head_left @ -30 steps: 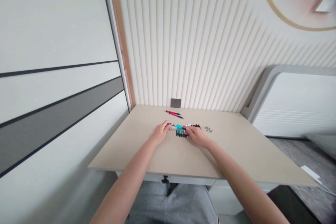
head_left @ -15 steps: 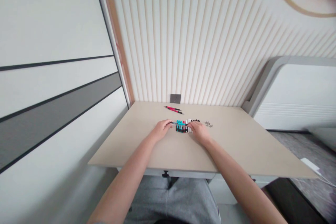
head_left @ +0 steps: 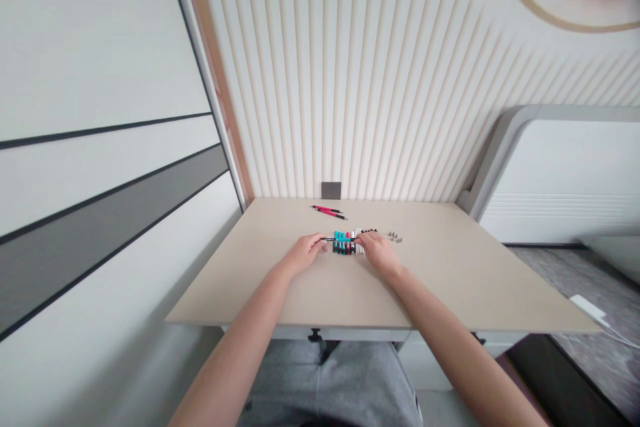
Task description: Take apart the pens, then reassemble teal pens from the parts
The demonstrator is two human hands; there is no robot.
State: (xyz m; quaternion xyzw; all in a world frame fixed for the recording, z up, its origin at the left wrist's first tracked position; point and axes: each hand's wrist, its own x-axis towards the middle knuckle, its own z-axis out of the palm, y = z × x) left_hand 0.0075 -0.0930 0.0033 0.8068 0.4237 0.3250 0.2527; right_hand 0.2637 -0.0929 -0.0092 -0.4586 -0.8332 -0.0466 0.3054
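Note:
Between my two hands a slim teal and black pen (head_left: 343,239) is held level above the table. My left hand (head_left: 303,252) pinches its left end with closed fingers. The fingers of my right hand (head_left: 377,249) are closed on its black right end. Just under the pen lies a row of short teal, black and red pen parts (head_left: 342,250). White tubes (head_left: 359,249) continue that row, partly covered by my right hand. Several small grey pointed pieces (head_left: 395,237) lie to the right. Two red and black pens (head_left: 328,211) lie farther back.
The beige table (head_left: 250,280) meets a ribbed wall with a dark socket (head_left: 331,190). A white panelled cabinet (head_left: 100,227) stands close on the left. To the right is a grey and white headboard (head_left: 560,173). A black knob (head_left: 315,335) sits below the front edge.
The pen between my hands shows more teal than a second ago and lies more level. Both hands keep their hold. The camera view has shifted slightly.

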